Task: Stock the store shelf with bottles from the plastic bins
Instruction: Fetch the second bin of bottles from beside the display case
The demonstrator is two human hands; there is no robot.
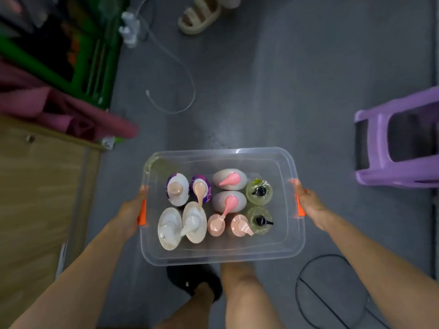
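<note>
I carry a clear plastic bin point(221, 154) with orange side handles above the grey floor. My left hand point(133, 210) grips its left handle and my right hand point(308, 206) grips its right handle. Several pump bottles stand upright inside: two white bottles point(169, 230) at the near left, two purple-and-white ones point(178, 188) behind them, two grey-white bottles with pink pumps point(229, 179) in the middle, two small pink bottles point(240, 225) in front, and two clear yellowish bottles with black pumps point(259, 192) on the right.
A wooden cabinet point(35, 198) stands at the left, with rolled pink mats point(71, 110) and a green rack point(95, 55) beyond. A purple plastic stool point(399, 143) is at the right. A white cable point(180, 67), a black hoop point(332, 290) and someone's sandal point(199, 15) lie on the floor.
</note>
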